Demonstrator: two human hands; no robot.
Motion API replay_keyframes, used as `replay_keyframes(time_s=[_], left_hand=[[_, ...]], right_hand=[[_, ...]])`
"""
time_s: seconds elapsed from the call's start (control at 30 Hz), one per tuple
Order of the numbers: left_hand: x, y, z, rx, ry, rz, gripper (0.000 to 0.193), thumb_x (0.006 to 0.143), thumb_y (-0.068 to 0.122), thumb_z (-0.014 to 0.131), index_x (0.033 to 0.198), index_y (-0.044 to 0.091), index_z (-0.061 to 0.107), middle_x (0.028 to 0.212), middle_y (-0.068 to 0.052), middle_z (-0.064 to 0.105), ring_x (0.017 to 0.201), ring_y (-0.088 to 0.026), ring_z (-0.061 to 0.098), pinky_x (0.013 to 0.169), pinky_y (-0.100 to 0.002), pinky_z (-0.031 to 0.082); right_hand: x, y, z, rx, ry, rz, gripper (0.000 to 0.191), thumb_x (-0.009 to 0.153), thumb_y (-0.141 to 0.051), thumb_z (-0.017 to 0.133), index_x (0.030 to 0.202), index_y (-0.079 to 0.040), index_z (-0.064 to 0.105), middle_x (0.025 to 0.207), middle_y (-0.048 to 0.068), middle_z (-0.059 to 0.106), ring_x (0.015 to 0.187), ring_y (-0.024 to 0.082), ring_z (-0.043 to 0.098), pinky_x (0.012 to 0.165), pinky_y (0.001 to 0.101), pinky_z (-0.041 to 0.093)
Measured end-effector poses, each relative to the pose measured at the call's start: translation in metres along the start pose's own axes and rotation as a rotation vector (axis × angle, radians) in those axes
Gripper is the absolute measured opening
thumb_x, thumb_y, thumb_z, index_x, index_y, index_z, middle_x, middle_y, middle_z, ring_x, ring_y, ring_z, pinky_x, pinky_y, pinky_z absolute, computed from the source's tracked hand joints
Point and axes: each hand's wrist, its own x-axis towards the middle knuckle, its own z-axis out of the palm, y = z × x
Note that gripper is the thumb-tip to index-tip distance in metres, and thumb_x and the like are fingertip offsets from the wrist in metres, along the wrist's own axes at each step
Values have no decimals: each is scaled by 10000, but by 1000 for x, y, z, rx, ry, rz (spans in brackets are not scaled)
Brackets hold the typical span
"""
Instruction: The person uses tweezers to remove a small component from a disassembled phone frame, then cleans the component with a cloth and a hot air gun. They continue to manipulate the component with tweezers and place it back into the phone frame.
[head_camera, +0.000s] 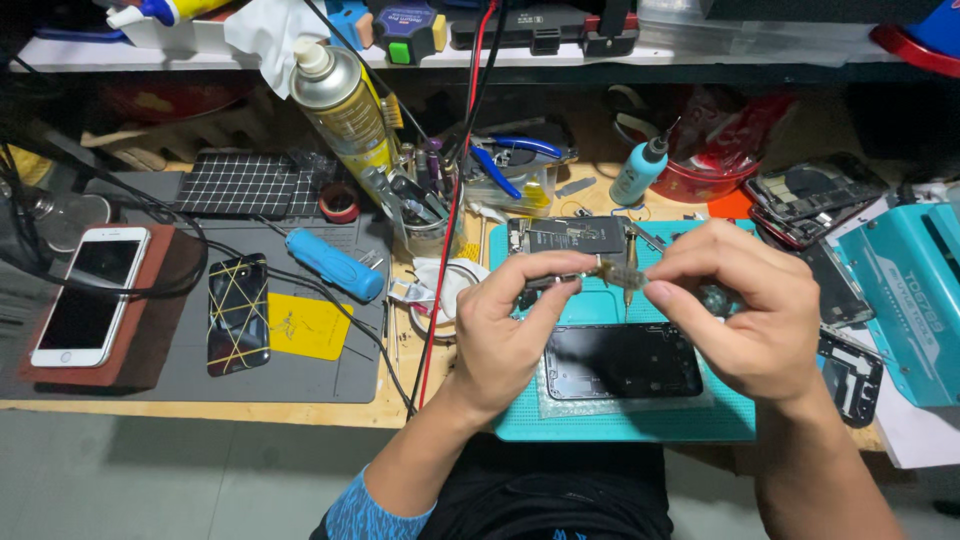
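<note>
A white phone (88, 295) rests on a brown block (150, 330) at the desk's (200, 412) left; a blue-handled screwdriver (333, 264) and a spray can (343, 105) sit nearby.

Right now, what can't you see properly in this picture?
Head view:
- The small clear part between the left hand and right hand: too small, fingers cover its ends.
- The opened phone: the hands hide its lower part.
- The teal machine: cut off by the right edge.
</note>
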Motion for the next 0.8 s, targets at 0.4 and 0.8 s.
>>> replay_keyframes(time_s=[0.4,0.8], left_hand=[[7,-4,3,56,-22,17,179,955,-58,666,1114,10,709,1162,-109,768,1078,-227,770,949,-316,609],[16,-8,17,108,-13,76,151,916,-57,694,1056,-3,710,1181,-112,732,1141,-235,713,1011,-329,558]], right_hand=[[11,-9,10,-68,-68,-47,131,817,25,762,937,-19,728,884,80,700,735,142,680,643,252,514],[-2,15,5,-88,0,-39,117,816,3,779,919,-2,723,869,86,684,710,162,645,629,266,493]])
